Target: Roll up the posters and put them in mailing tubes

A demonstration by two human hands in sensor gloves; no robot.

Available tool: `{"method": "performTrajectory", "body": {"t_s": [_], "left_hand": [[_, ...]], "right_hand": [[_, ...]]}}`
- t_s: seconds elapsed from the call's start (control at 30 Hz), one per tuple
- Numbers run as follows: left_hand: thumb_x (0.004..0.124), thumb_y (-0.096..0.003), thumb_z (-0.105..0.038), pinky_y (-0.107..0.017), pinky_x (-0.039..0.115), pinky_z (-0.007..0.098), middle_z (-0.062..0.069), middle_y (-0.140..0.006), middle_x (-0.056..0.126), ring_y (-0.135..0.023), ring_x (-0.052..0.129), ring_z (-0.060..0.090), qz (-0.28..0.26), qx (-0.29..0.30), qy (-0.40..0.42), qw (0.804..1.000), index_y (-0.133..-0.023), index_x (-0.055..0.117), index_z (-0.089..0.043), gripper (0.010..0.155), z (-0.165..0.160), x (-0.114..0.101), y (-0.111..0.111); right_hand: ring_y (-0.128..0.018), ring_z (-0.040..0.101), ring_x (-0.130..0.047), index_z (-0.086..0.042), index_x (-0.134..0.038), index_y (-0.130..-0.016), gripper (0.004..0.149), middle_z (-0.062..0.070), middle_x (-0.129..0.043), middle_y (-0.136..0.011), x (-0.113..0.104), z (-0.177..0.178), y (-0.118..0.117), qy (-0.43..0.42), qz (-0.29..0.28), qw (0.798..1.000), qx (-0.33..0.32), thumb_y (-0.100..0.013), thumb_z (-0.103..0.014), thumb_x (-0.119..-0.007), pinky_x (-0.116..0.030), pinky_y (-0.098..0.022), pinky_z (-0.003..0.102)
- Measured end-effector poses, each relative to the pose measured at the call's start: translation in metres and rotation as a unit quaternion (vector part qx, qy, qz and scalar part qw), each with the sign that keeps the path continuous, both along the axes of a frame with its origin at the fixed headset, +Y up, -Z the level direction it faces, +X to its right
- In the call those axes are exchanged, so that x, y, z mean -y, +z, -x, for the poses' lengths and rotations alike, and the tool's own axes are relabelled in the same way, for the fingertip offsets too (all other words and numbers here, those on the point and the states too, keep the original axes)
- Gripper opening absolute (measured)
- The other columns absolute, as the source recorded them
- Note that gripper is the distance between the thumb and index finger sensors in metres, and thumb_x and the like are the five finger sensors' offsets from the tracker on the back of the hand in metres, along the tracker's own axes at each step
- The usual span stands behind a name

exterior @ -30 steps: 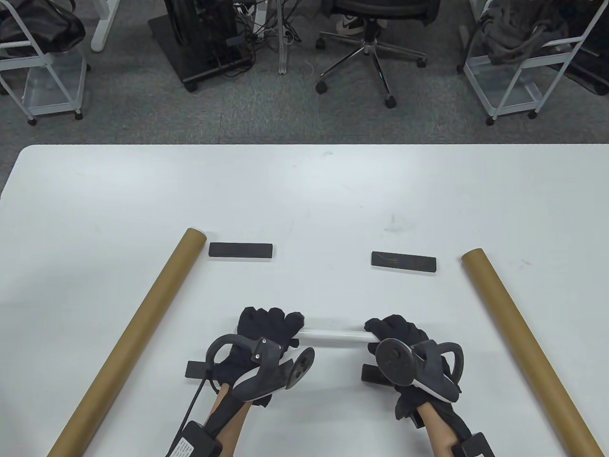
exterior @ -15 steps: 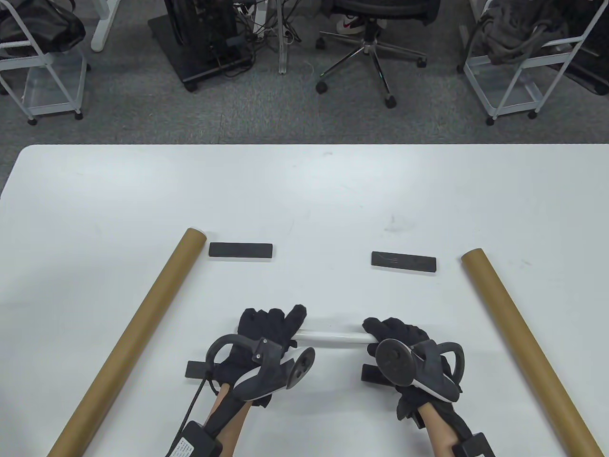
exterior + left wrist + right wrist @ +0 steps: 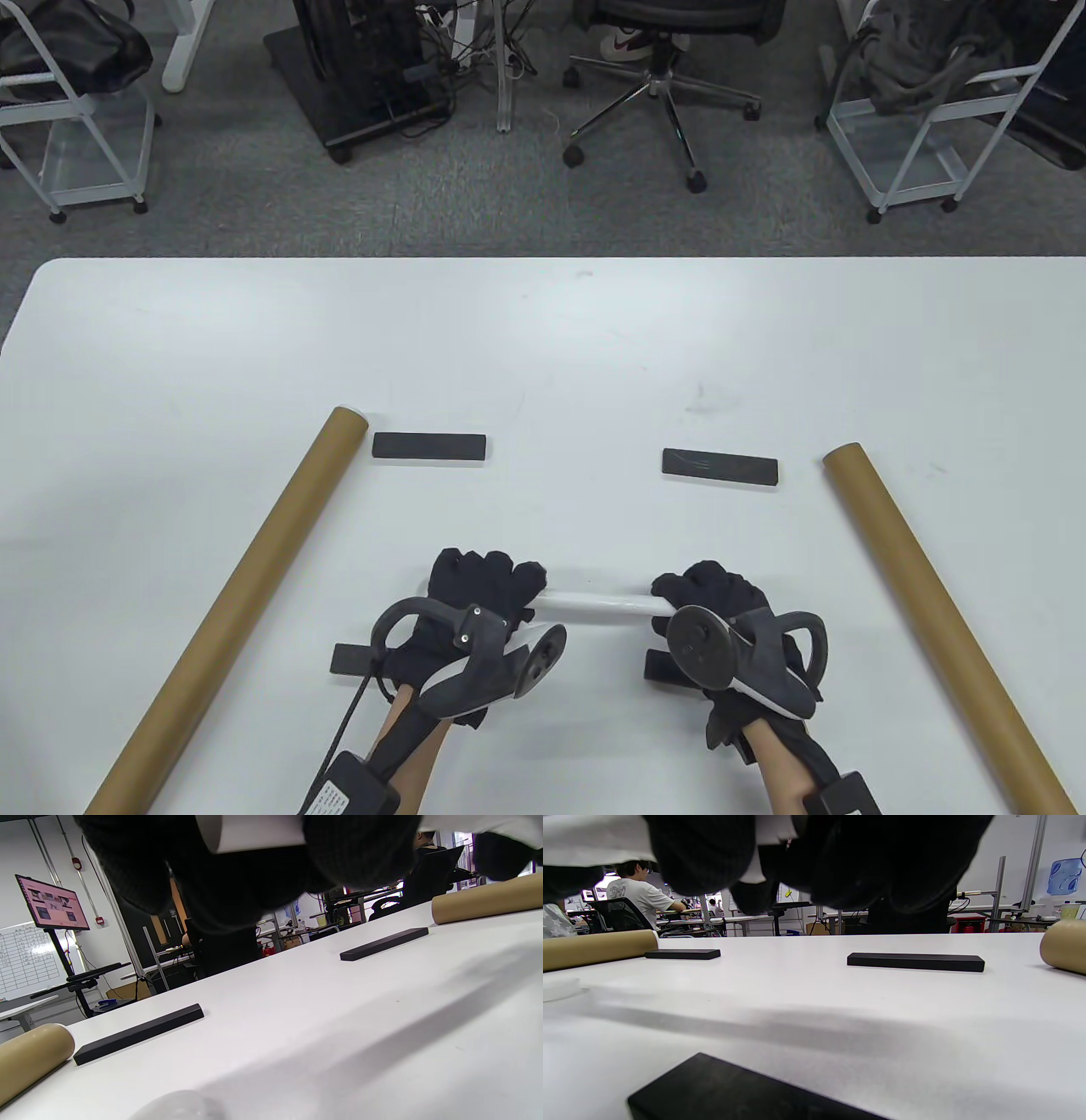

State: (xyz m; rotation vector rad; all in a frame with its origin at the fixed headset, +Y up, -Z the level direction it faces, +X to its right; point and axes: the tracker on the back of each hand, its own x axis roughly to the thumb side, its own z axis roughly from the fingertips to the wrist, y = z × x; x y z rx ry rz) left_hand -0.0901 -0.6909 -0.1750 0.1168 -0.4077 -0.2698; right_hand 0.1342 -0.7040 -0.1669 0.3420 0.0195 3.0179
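grip: left hand (image 3: 475,594) and right hand (image 3: 713,598) each curl round one end of the rolled white poster (image 3: 598,604), held just above the table (image 3: 543,356) | axis: poster lies left-right; right mailing tube (image 3: 933,620) nearer the right hand; left mailing tube (image 3: 229,611) nearer the left | hidden: poster ends inside gloves; near tube mouths cut off

white rolled poster (image 3: 601,605), brown mailing tubes (image 3: 229,607), black bars (image 3: 429,446), white table (image 3: 543,356), black gloves.
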Motion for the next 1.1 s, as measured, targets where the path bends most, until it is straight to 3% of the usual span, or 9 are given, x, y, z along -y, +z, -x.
{"method": "performTrajectory", "body": {"t_s": [0.07, 0.2, 0.4, 0.53, 0.6, 0.67, 0.77, 0.97, 1.1], "left_hand": [[0.072, -0.0478, -0.046, -0.078, 0.068, 0.058, 0.001, -0.100, 0.074, -0.087, 0.085, 0.027, -0.007, -0.006, -0.011, 1.000, -0.096, 0.072, -0.040, 0.048, -0.0012, -0.0010, 0.0009], [0.073, -0.0467, -0.046, -0.077, 0.070, 0.057, -0.002, -0.096, 0.077, -0.083, 0.087, 0.024, -0.015, -0.008, -0.030, 0.999, -0.099, 0.074, -0.041, 0.052, -0.0028, -0.0012, 0.0006], [0.072, -0.0457, -0.046, -0.076, 0.075, 0.052, -0.008, -0.091, 0.087, -0.079, 0.096, 0.019, -0.005, -0.007, -0.020, 1.000, -0.111, 0.057, -0.038, 0.068, 0.0011, 0.0018, -0.0023], [0.068, -0.0461, -0.046, -0.076, 0.076, 0.051, -0.008, -0.091, 0.092, -0.080, 0.101, 0.019, -0.023, 0.000, -0.012, 1.000, -0.102, 0.065, -0.040, 0.057, 0.0020, 0.0004, -0.0016], [0.064, -0.0469, -0.044, -0.077, 0.074, 0.053, -0.008, -0.092, 0.090, -0.085, 0.098, 0.022, -0.018, -0.004, -0.022, 1.000, -0.101, 0.067, -0.039, 0.055, 0.0004, 0.0015, -0.0017], [0.062, -0.0474, -0.043, -0.077, 0.073, 0.054, -0.007, -0.093, 0.088, -0.088, 0.095, 0.024, -0.023, -0.004, -0.020, 1.000, -0.102, 0.069, -0.037, 0.055, -0.0003, 0.0017, -0.0014], [0.062, -0.0476, -0.043, -0.078, 0.069, 0.057, -0.001, -0.099, 0.080, -0.090, 0.088, 0.029, -0.017, -0.011, -0.025, 0.999, -0.101, 0.072, -0.036, 0.055, -0.0014, 0.0017, -0.0016], [0.060, -0.0490, -0.042, -0.075, 0.075, 0.054, -0.004, -0.093, 0.089, -0.081, 0.097, 0.024, -0.006, -0.008, -0.015, 1.000, -0.107, 0.064, -0.036, 0.058, 0.0018, 0.0022, -0.0022], [0.055, -0.0505, -0.040, -0.076, 0.074, 0.055, -0.005, -0.091, 0.089, -0.078, 0.096, 0.024, 0.006, -0.005, 0.004, 1.000, -0.105, 0.064, -0.036, 0.056, 0.0028, 0.0022, -0.0023]], "right_hand": [[-0.075, 0.040, -0.080, -0.022, -0.071, -0.096, 0.052, 0.017, -0.065, -0.099, -0.0006, 0.0028, 0.0007, 0.006, 0.004, 1.000, -0.004, -0.046, -0.040, -0.074, -0.063, -0.066, 0.069], [-0.066, 0.031, -0.086, -0.019, -0.068, -0.099, 0.057, 0.008, -0.075, -0.087, -0.0031, 0.0061, 0.0013, 0.019, -0.008, 1.000, -0.013, -0.046, -0.038, -0.074, -0.069, -0.065, 0.064], [-0.057, 0.024, -0.097, -0.020, -0.057, -0.105, 0.064, 0.002, -0.089, -0.084, -0.0029, 0.0044, 0.0003, 0.020, -0.009, 1.000, -0.015, -0.045, -0.039, -0.072, -0.076, -0.064, 0.057], [-0.069, 0.031, -0.096, -0.022, -0.060, -0.102, 0.054, 0.012, -0.084, -0.095, -0.0008, 0.0045, 0.0004, 0.009, 0.002, 1.000, -0.016, -0.050, -0.035, -0.065, -0.073, -0.064, 0.061], [-0.086, 0.046, -0.079, -0.019, -0.062, -0.102, 0.053, 0.023, -0.061, -0.109, 0.0006, 0.0055, 0.0004, -0.007, 0.019, 1.000, -0.018, -0.051, -0.033, -0.065, -0.065, -0.066, 0.068], [-0.086, 0.047, -0.074, -0.017, -0.062, -0.103, 0.054, 0.025, -0.056, -0.109, 0.0006, 0.0061, 0.0014, -0.002, 0.012, 1.000, -0.016, -0.051, -0.033, -0.065, -0.062, -0.067, 0.069], [-0.080, 0.041, -0.079, -0.015, -0.060, -0.104, 0.055, 0.017, -0.065, -0.100, -0.0019, 0.0089, 0.0026, 0.010, -0.004, 1.000, -0.026, -0.052, -0.031, -0.064, -0.064, -0.066, 0.068], [-0.078, 0.039, -0.089, -0.021, -0.055, -0.105, 0.052, 0.013, -0.076, -0.100, -0.0012, 0.0077, 0.0028, 0.004, 0.000, 0.999, -0.035, -0.054, -0.031, -0.062, -0.069, -0.066, 0.065], [-0.078, 0.037, -0.088, -0.022, -0.057, -0.104, 0.060, 0.012, -0.075, -0.100, -0.0022, 0.0072, 0.0039, 0.011, -0.015, 1.000, -0.024, -0.048, -0.037, -0.073, -0.069, -0.066, 0.064]]}}
